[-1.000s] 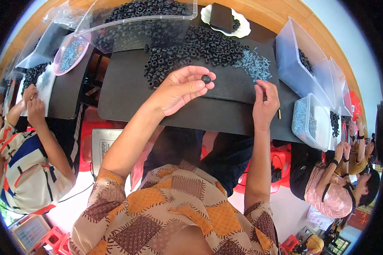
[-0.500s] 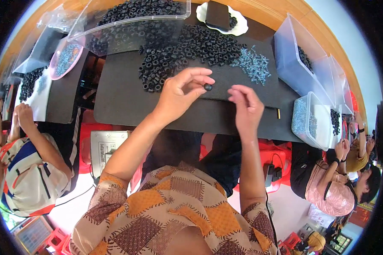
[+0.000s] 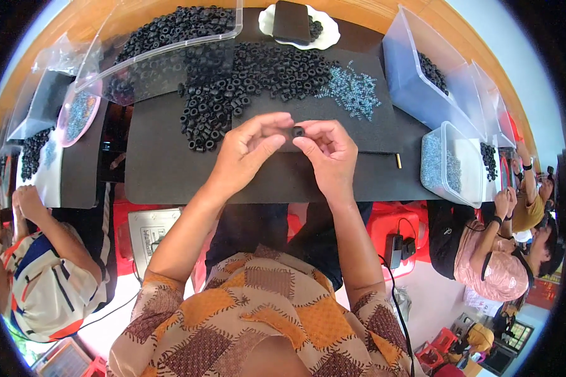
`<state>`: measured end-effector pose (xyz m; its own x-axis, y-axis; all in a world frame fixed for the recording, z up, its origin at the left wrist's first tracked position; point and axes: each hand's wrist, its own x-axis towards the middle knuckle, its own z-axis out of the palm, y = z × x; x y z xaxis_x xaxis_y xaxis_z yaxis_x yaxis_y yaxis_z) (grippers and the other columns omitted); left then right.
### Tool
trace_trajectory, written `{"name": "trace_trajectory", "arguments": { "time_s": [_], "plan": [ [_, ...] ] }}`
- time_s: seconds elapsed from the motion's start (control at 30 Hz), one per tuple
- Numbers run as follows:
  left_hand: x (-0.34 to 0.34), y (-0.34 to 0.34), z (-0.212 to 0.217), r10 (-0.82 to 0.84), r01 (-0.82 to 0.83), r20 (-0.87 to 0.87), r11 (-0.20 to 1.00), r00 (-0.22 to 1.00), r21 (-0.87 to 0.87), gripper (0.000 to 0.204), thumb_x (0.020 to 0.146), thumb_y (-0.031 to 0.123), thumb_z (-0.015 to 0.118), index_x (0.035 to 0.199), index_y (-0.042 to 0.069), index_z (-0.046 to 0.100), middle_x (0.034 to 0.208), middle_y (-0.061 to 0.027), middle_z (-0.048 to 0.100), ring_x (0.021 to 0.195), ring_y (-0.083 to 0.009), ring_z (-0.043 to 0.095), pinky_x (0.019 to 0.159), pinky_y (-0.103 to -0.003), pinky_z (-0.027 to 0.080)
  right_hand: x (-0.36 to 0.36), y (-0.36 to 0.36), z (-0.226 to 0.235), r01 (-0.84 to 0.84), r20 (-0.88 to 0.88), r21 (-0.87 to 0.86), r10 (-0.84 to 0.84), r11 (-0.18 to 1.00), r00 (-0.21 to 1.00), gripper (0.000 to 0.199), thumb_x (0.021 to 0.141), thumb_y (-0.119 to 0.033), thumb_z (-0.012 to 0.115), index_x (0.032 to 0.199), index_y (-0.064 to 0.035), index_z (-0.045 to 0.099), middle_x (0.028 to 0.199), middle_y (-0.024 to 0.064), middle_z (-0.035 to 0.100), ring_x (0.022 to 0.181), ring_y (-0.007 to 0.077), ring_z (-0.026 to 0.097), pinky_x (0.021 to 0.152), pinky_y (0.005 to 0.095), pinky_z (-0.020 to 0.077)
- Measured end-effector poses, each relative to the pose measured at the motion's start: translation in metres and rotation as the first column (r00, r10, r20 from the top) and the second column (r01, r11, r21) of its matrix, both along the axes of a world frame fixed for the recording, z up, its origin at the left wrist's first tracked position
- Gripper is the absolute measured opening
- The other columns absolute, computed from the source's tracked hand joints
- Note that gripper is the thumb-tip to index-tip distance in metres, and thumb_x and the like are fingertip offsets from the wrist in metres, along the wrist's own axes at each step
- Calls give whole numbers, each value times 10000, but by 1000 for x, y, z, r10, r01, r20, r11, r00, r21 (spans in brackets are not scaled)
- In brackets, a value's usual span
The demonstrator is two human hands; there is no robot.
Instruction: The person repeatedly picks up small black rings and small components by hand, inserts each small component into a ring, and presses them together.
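Note:
Above the near part of the dark table, my right hand (image 3: 331,154) pinches a small black ring-shaped piece (image 3: 298,132) between thumb and fingertips. Close on its other side is my left hand (image 3: 242,151), its thumb and fingers apart with nothing visible between them. Beyond the hands lies a wide heap of similar black pieces (image 3: 270,72) with holes through them. To its right, small clear-bluish pieces (image 3: 353,91) are spread on a dark mat (image 3: 333,141). A short brass-coloured rod (image 3: 398,161) rests by the mat's right corner.
A clear bin (image 3: 163,56) of black pieces tilts at the far left. A white scalloped dish (image 3: 327,38) with a dark block stands at the back. On the right are a large clear bin (image 3: 415,94) and a smaller tub (image 3: 449,169) of bluish pieces. People sit at both sides.
My right hand has come in from the right and now pinches the black piece that my left hand held. My left hand's fingers have let go. The whole view has shifted slightly.

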<state>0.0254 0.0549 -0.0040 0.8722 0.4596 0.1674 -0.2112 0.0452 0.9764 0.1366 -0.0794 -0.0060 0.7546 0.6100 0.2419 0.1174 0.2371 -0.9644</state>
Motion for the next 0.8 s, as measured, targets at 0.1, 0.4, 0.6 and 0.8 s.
{"name": "trace_trajectory", "arguments": {
  "time_s": [0.1,0.4,0.6,0.8],
  "plan": [
    [-1,3,0,-51,52,-21,997,998,55,264,921,51,654,1177,-11,644,1116,-72,650,989,-125,636,869,-268,511,-3,0,10,31,273,-113,1,993,962,112,796,40,724,870,-5,654,954,81,700,815,125,660,747,253,524],
    [-2,11,-6,-12,12,1,995,1000,-104,195,869,33,708,1063,17,695,979,-29,702,876,-78,631,772,-231,506,62,-33,16,493,765,-125,-233,861,601,39,823,-30,686,858,-27,668,797,116,639,725,278,632,661,369,496],
    [-6,16,-8,-71,68,-29,993,997,-92,221,847,49,733,1062,21,694,952,-46,715,818,-81,646,718,-228,509,104,-50,0,575,801,-355,-77,737,593,104,823,-83,710,891,-15,670,870,147,627,721,323,625,665,408,498],
    [-8,11,-8,-63,74,67,980,996,-182,326,838,-31,707,1154,21,646,1078,-97,694,870,-117,661,804,-263,539,110,-45,-3,585,824,-405,3,702,566,119,817,-106,716,911,-46,672,858,148,608,775,360,622,695,434,493]
  ]
}}
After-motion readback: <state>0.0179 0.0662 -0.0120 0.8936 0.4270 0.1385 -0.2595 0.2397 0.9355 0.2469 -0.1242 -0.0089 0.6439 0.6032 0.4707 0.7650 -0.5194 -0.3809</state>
